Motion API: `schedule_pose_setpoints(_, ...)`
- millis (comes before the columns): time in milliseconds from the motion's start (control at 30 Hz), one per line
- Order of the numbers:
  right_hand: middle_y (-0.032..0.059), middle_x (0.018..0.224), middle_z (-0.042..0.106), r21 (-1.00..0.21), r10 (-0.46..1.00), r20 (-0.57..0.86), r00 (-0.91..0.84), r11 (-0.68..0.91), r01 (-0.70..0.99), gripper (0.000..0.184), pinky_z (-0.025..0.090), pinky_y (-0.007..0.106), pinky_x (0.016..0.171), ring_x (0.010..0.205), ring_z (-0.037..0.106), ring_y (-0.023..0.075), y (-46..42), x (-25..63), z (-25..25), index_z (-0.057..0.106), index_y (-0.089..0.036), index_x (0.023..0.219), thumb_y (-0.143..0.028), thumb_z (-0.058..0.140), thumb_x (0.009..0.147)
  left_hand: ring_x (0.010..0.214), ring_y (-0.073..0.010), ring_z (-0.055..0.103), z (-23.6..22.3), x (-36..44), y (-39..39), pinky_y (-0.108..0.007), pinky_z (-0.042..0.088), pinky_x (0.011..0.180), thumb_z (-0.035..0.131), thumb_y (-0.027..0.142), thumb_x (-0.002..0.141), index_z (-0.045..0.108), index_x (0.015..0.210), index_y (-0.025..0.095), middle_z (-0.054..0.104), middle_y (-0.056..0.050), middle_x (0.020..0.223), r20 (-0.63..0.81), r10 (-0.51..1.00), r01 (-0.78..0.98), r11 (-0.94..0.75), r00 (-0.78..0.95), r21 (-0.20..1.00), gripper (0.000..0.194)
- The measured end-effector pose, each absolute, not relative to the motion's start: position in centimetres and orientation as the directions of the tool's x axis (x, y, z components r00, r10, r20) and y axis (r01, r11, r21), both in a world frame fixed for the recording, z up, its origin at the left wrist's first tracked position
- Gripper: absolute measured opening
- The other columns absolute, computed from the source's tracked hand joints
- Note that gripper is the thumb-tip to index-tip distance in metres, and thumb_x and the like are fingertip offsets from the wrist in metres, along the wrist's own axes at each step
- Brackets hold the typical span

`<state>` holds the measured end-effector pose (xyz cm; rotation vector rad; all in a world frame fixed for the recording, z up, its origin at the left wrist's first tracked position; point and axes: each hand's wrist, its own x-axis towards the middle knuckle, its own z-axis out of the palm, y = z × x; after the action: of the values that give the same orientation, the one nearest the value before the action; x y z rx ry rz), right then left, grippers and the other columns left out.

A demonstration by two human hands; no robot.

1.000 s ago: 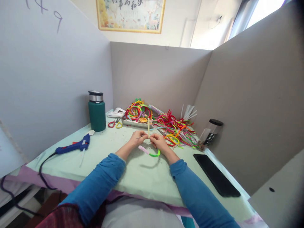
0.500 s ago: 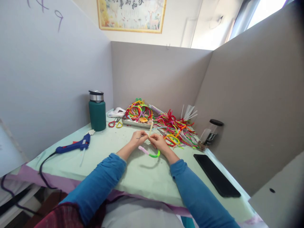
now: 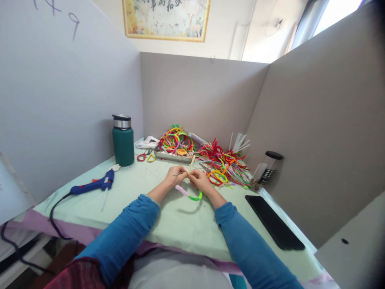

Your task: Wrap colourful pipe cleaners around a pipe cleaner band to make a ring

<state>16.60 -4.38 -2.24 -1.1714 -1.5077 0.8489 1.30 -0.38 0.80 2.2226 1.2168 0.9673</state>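
Over the middle of the table, my left hand (image 3: 176,176) and my right hand (image 3: 200,179) meet with their fingertips pinched close together. A pale yellow pipe cleaner (image 3: 191,163) sticks up from between the fingertips, tilted a little to the right. Below the hands hangs a curved pipe cleaner (image 3: 196,197), pink at one end and bright green along the bend; it runs up behind my right fingers. A thin dark piece pokes out to the left from my left fingers, too small to name. The exact grip is hidden by the fingers.
A blue glue gun (image 3: 93,186) with its cord and a green bottle (image 3: 123,145) stand left. Behind are a metal tray (image 3: 171,157) of coloured loops and a heap of pipe cleaners (image 3: 222,160). A black phone (image 3: 274,222) and a clear jar (image 3: 268,168) lie right.
The pale yellow pipe cleaner has tipped from upright to a slight rightward lean. Both hands keep almost the same place, still pinched together.
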Motion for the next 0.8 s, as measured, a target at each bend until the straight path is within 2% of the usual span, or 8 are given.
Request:
schedule_pose_setpoints(200, -0.0042, 0.052, 0.051, -0.922, 0.96, 0.281, -0.012, 0.274, 0.274, 0.024, 0.026, 0.024, 0.036, 0.035, 0.037, 0.0092, -4.41, 16.57, -2.2, 0.052, -0.022, 0.07, -0.044, 0.06, 0.076, 0.064, -0.0143, 0.058, 0.54, 1.16, -0.29, -0.021, 0.041, 0.059, 0.053, 0.024, 0.073, 0.072, 0.076, 0.012, 0.068, -0.002, 0.066, 0.398, 0.82, 0.515, -0.569, 0.411, 0.641, 0.023)
schedule_pose_setpoints(400, -0.0046, 0.051, 0.049, -0.927, 0.963, 0.268, -0.019, 0.263, 0.267, 0.024, 0.024, 0.024, 0.036, 0.035, 0.036, 0.0091, -4.67, 16.5, -1.94, 0.05, -0.021, 0.069, -0.043, 0.059, 0.076, 0.063, -0.0133, 0.056, 0.55, 0.98, -0.37, -0.021, 0.039, 0.058, 0.053, 0.029, 0.075, 0.071, 0.076, 0.012, 0.068, -0.002, 0.067, 0.444, 0.772, 0.47, -0.632, 0.455, 0.616, 0.025)
schedule_pose_setpoints(633, -0.0035, 0.052, 0.05, -0.899, 0.943, 0.332, -0.03, 0.326, 0.293, 0.025, 0.027, 0.024, 0.039, 0.038, 0.037, 0.0095, -4.28, 16.62, -2.51, 0.05, -0.022, 0.067, -0.043, 0.058, 0.078, 0.063, -0.0135, 0.056, 0.55, 1.24, -0.48, -0.022, 0.04, 0.06, 0.057, 0.028, 0.073, 0.069, 0.07, 0.014, 0.065, -0.001, 0.063, 0.427, 0.83, 0.519, -0.558, 0.359, 0.648, 0.019)
schedule_pose_setpoints(800, -0.0038, 0.053, 0.051, -0.9, 0.946, 0.323, -0.037, 0.319, 0.297, 0.025, 0.027, 0.023, 0.039, 0.038, 0.038, 0.0091, -4.32, 16.62, -2.49, 0.051, -0.022, 0.07, -0.044, 0.059, 0.078, 0.067, -0.0125, 0.058, 0.22, 1.44, -0.21, -0.021, 0.043, 0.063, 0.061, 0.022, 0.07, 0.065, 0.074, 0.016, 0.067, 0.0, 0.071, 0.494, 0.814, 0.446, -0.581, 0.306, 0.68, 0.009)
